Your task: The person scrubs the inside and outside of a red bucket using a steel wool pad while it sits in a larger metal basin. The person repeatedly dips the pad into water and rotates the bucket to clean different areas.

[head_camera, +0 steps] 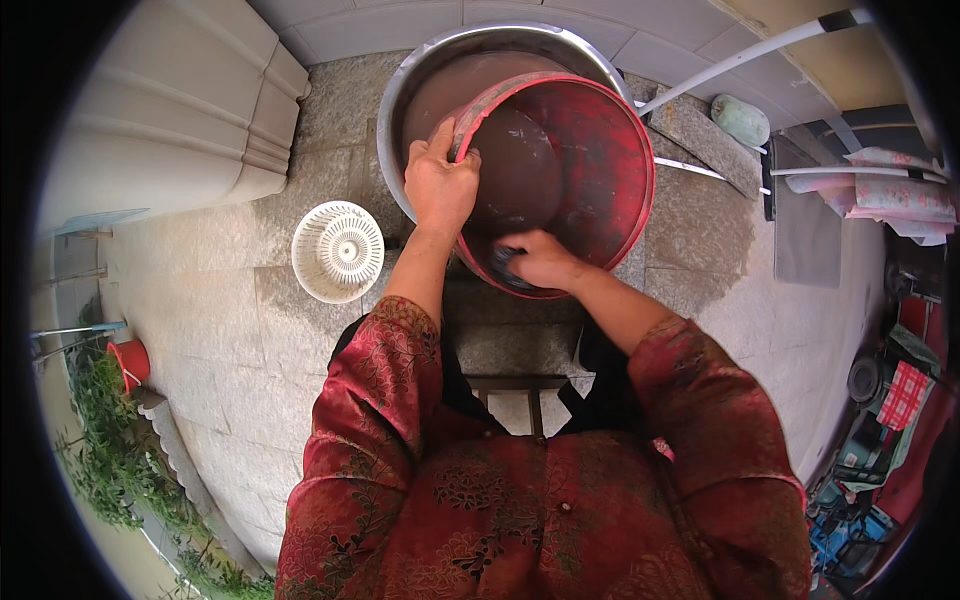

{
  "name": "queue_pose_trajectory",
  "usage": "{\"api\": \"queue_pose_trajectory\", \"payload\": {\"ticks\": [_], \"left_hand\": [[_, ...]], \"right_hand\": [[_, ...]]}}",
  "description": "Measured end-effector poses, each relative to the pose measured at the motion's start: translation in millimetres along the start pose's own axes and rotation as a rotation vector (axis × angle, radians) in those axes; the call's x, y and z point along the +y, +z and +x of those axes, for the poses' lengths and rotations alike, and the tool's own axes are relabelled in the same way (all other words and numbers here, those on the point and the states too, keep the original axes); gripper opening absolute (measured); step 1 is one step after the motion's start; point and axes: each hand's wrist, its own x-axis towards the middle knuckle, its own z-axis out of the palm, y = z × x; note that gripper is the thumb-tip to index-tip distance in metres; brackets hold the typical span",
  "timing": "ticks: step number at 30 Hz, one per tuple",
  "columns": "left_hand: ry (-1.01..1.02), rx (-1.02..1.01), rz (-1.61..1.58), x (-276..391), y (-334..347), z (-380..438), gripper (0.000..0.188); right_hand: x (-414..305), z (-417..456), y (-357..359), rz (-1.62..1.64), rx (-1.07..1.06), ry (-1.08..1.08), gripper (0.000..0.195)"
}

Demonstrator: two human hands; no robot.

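My left hand (442,180) grips the rim of a red plastic bucket (600,165), which is tilted and holds murky brown water. My right hand (544,259) is inside the bucket near its lower rim, closed on a dark scrubbing pad or cloth pressed to the inner wall; which of the two it is I cannot tell. Behind and partly under the bucket stands a wide metal basin (391,127) with more brown water. A white slotted plastic basket (337,251) rests on the paving to the left of the basin.
A tiled wall (405,26) runs behind the basin. Large pale containers or panels (180,97) stand at the left. To the right are a stone slab (709,146), a pale green bottle (740,120) and white poles. Plants (105,427) and a small red bucket (131,364) are far left.
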Motion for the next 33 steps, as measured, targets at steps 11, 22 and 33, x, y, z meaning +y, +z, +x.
{"api": "queue_pose_trajectory", "payload": {"ticks": [11, 22, 33], "left_hand": [[0.059, 0.008, 0.047, 1, 0, -1, 0.053], [0.097, -0.141, 0.079, 17, 7, -8, 0.056], [0.144, -0.197, 0.001, 26, 7, -8, 0.058]], "right_hand": [[64, 47, -118, -1.505, 0.533, -0.158, 0.027], [12, 64, 38, 0.725, 0.153, 0.405, 0.038], [55, 58, -120, -1.539, 0.175, 0.084, 0.031]]}}
